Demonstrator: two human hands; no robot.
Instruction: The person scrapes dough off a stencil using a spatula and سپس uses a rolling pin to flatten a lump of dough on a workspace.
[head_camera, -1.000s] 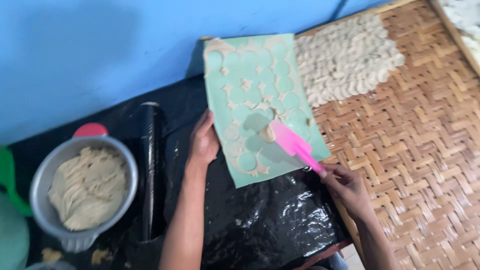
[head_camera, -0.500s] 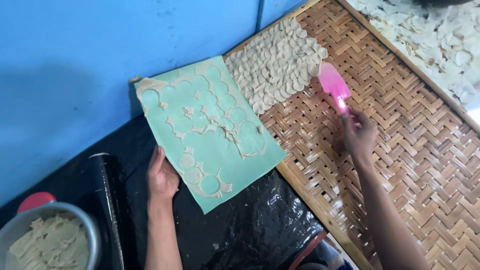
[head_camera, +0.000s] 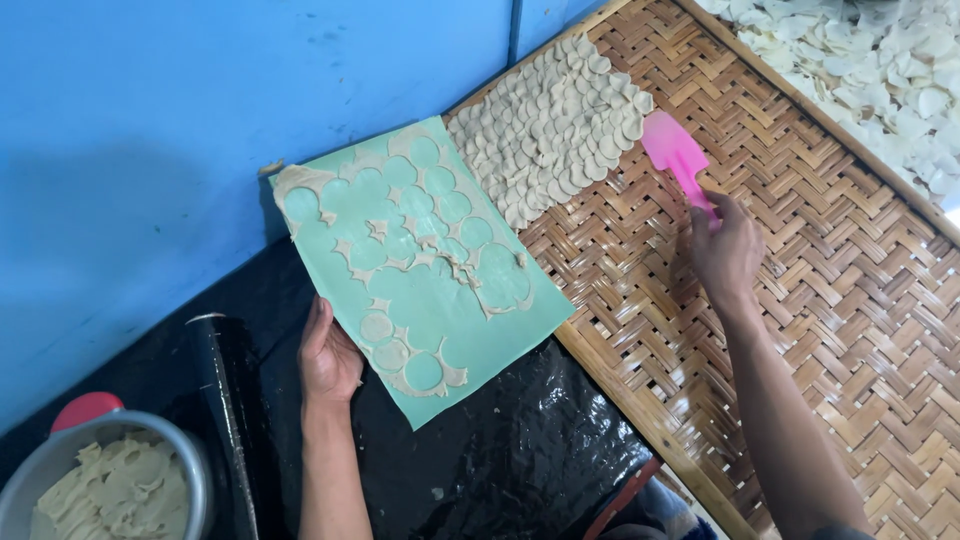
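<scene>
The left hand (head_camera: 330, 358) rests flat, fingers open, on the near-left edge of the mint-green plastic sheet (head_camera: 420, 270) covered in leftover dough webbing, lying on black plastic. The right hand (head_camera: 727, 250) is clamped on the pink silicone spatula (head_camera: 675, 152), over the woven bamboo tray (head_camera: 800, 320) holding a patch of pale dough rounds (head_camera: 555, 125). Near left, a grey metal bowl (head_camera: 195, 475) holds dough scraps.

Blue wall, bowl and roller at the edge

A metal bowl (head_camera: 105, 485) of dough scraps sits beside a black rolling pin (head_camera: 225, 420); pale chips (head_camera: 880, 70) lie far right.
</scene>
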